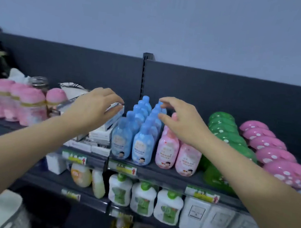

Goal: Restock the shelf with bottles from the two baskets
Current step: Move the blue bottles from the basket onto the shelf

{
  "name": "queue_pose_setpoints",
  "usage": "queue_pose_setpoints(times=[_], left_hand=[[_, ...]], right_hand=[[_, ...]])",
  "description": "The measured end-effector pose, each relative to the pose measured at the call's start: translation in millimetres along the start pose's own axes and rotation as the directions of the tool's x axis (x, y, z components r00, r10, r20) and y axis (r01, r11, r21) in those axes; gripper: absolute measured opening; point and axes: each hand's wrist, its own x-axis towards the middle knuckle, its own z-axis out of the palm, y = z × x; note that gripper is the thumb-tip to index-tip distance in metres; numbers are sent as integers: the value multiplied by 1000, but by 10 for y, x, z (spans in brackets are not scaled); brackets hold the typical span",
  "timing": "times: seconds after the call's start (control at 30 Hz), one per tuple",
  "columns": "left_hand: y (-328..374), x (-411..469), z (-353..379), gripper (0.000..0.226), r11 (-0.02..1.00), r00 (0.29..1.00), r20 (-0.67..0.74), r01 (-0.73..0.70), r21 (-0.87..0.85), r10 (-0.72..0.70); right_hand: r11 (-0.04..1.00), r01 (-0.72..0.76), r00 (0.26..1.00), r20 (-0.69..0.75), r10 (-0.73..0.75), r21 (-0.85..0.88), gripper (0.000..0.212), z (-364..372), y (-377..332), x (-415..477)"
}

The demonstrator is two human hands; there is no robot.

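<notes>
Looks like the placing/straightening step at the 2 rows of blue bottles (140,131) on the top shelf (165,174). Left hand (96,107) just left of them, loosely curved, grasping nothing; right hand (180,121) just right of them over the pink bottles (168,149), released, index tip at a rear blue cap. Next probably calls for drawing both hands back without tipping caps, then fetching another bottle; baskets not clearly seen.
</notes>
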Motion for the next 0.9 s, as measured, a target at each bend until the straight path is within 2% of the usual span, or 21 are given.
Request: queue_pose_setpoints(times=[0.07, 0.2, 0.33, 0.47, 0.77, 0.9], left_hand=[[-21, -510, -95, 38, 997, 998, 4, 59, 49, -60], [-165, -1592, -292, 20, 945, 947, 76, 301, 127, -312], [-301, -2583, -605, 16, 842, 838, 144, 489, 227, -526], [-354, -3393, -892, 18, 660, 659, 131, 677, 324, -741], [-525, -4762, -1239, 26, 410, 383, 146, 837, 363, -912], [-798, -5154, -1228, 29, 360, 316, 176, 860, 363, -932]], right_hand=[[997, 71, 997, 0, -71, 31, 40, 136, -152, -197], [976, 188, 971, 133, -201, 107, 38, 554, -486, -461], [955, 251, 908, 303, -288, 157, 41, 1120, -780, -569], [942, 276, 828, 450, -334, 191, 40, 1689, -1085, -632], [898, 313, 683, 585, -438, 308, 41, 2888, -1935, -665], [895, 296, 622, 643, -446, 334, 44, 3475, -2290, -650]])
